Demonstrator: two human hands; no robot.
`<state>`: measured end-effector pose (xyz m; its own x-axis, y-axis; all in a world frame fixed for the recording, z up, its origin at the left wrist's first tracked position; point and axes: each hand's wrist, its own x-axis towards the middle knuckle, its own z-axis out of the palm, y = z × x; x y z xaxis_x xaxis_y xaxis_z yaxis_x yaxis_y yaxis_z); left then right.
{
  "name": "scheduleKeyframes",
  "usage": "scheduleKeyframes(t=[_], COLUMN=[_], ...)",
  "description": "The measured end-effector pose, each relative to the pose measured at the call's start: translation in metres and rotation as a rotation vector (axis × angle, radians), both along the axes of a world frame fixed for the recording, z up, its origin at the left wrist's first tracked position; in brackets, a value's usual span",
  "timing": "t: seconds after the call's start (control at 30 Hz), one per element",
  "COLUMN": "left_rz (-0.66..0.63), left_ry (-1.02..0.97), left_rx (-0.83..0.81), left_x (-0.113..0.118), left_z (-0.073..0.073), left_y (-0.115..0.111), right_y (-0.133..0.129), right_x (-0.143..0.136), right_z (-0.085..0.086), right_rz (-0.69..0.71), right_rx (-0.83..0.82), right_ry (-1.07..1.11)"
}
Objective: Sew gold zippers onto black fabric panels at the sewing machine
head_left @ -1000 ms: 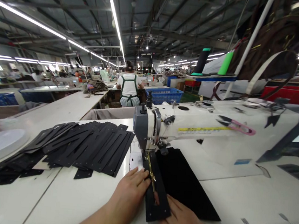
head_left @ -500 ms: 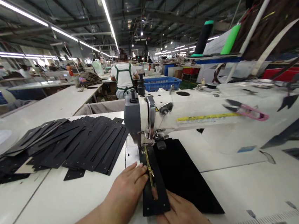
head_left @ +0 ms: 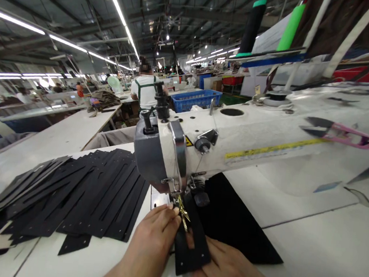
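Observation:
A black slotted strip lies under the needle area of a white sewing machine, with a gold zipper showing in its slot. My left hand presses on the strip's left edge near the presser foot, fingers together. My right hand is at the strip's near right edge, its fingers partly beneath it. Skin shows through the slot's near end. A wide black panel extends to the right beneath the machine arm.
Many overlapping black slotted pieces cover the table's left side. Pink-handled snips rest on the machine arm. Thread cones stand behind. A blue basket and a person are beyond the machine.
The view has come closer to the machine. The zipper's gold pull now sits nearer the needle area, and my left hand is still beside it. My right hand keeps its place at the strip's near end.

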<state>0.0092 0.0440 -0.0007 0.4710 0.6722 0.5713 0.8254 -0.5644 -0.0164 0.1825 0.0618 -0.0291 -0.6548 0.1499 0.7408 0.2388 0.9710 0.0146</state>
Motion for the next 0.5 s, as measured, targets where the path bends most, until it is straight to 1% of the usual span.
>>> scheduleKeyframes(t=[0.17,0.23,0.33,0.37,0.43,0.5], left_rz=[0.013,0.025,0.081,0.096,0.109,0.111], left_ry=[-0.014,-0.019,-0.036,-0.042,-0.053,-0.067], left_rx=[0.015,-0.022,-0.123,-0.148,-0.184,-0.200], left_x=[-0.004,-0.003,0.000,0.002,0.004,0.006], left_z=[-0.007,-0.009,-0.008,-0.007,-0.005,-0.005], left_y=[-0.001,-0.004,-0.011,-0.013,-0.017,-0.019], right_y=[0.004,0.007,0.016,0.021,0.032,0.045], right_x=[0.002,0.005,0.007,0.007,0.004,0.000], right_z=[0.000,0.002,0.009,0.012,0.019,0.026], right_rz=[-0.005,-0.023,-0.149,-0.202,-0.281,-0.307], right_rx=[-0.053,-0.060,-0.045,-0.074,-0.182,-0.299], right_ry=[0.027,0.043,0.016,-0.017,-0.113,-0.206])
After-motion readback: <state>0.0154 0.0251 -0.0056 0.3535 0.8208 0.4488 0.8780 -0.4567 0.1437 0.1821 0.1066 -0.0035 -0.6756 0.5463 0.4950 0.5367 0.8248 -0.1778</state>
